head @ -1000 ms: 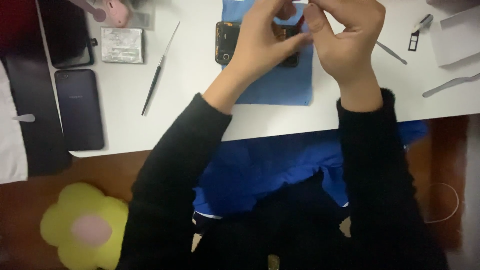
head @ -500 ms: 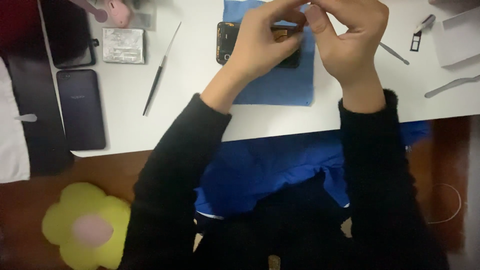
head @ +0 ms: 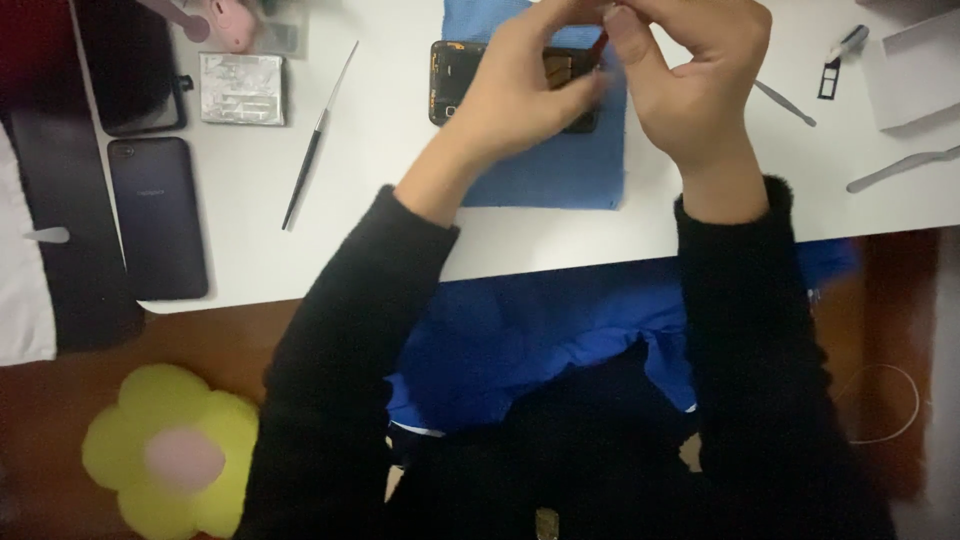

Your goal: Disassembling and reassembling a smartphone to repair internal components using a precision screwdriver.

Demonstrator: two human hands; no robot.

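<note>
Nearest the camera, black sleeves and a blue garment are seen on the lap, with a yellow flower-shaped cushion (head: 165, 455) on the brown floor at lower left. The white tabletop (head: 400, 220) is cut off at the frame's top and right edges. On it at left lies a dark rectangular phone back panel (head: 158, 215), a square silvery foil-like part (head: 242, 88) beyond it, and a thin black-handled probe tool (head: 318, 138) lying diagonally. A blue cloth mat (head: 555, 165) is spread at centre; on it rests an opened black phone frame with orange-edged internals (head: 455, 80), largely hidden by the hands. The left hand (head: 525, 95) is raised over the frame, fingers curled and pinched together at the top edge; what is pinched cannot be made out. The right hand (head: 695, 85) is closed beside it, fingertips meeting the left's; a small reddish sliver shows between them, too small to identify. At far right, metal tweezers (head: 900, 168), a thin metal pick (head: 785, 102) and a small black SIM-tray-like piece (head: 829, 78) are seen, partly blurred.
</note>
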